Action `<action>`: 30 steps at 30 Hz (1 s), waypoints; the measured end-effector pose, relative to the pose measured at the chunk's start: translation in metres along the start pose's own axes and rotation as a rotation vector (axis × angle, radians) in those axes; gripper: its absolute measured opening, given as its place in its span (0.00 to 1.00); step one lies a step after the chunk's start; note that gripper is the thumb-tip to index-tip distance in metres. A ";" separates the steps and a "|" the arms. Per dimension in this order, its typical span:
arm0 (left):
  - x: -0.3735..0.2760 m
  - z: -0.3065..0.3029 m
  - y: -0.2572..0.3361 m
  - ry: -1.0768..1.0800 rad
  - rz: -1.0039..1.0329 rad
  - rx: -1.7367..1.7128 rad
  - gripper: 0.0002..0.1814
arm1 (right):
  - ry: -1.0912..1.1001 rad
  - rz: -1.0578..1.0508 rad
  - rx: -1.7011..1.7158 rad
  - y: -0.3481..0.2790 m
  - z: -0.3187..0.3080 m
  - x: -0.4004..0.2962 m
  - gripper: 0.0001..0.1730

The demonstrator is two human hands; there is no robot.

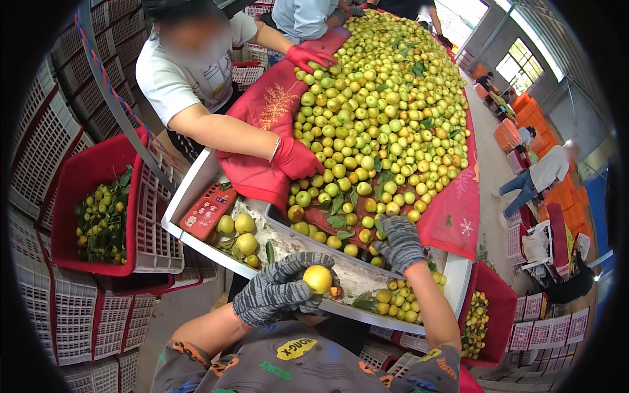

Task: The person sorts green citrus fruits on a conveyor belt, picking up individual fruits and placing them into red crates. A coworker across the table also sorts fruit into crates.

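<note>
My left hand (282, 290), in a grey striped knit glove, holds a round yellow jujube-like fruit (318, 279) above the front edge of the sorting table (354, 280). Beside that fruit a smaller brownish one (336, 292) shows near the fingertips, partly hidden. My right hand (400, 243), gloved alike, reaches to the near end of a large heap of yellow-green fruit (383, 118). Its fingers are apart and touch or hover over a few fruits and leaves; the palm side is hidden. Loose leaves (337, 221) lie on the red cloth there.
Across the left corner, a co-worker's red-gloved hands (297, 158) rest at the heap. A red phone-like case (208, 211) and several larger fruits (244, 223) occupy the left tray; small fruits (400, 300) fill the right corner. Red-lined crates (100, 221) (486, 314) stand at both sides.
</note>
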State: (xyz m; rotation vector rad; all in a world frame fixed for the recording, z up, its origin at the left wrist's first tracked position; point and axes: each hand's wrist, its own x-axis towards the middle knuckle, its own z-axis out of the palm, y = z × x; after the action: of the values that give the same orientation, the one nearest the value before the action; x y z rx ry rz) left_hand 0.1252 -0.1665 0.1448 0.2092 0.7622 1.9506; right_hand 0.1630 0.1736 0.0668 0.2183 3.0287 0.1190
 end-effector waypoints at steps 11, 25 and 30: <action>0.010 0.027 0.012 -0.501 0.163 0.156 0.28 | 0.017 0.114 -0.062 0.020 0.009 0.017 0.41; 0.015 0.053 0.012 -1.043 0.194 0.305 0.33 | 0.186 0.048 -0.044 -0.044 0.022 0.116 0.49; 0.022 0.053 0.007 -1.074 0.170 0.293 0.33 | -0.003 -0.080 -0.047 -0.021 0.014 0.060 0.48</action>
State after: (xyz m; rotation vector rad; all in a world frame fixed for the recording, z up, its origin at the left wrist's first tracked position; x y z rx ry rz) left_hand 0.1328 -0.1276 0.1868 1.3944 0.2865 1.5287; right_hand 0.1029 0.1624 0.0454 0.0937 3.0222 0.1837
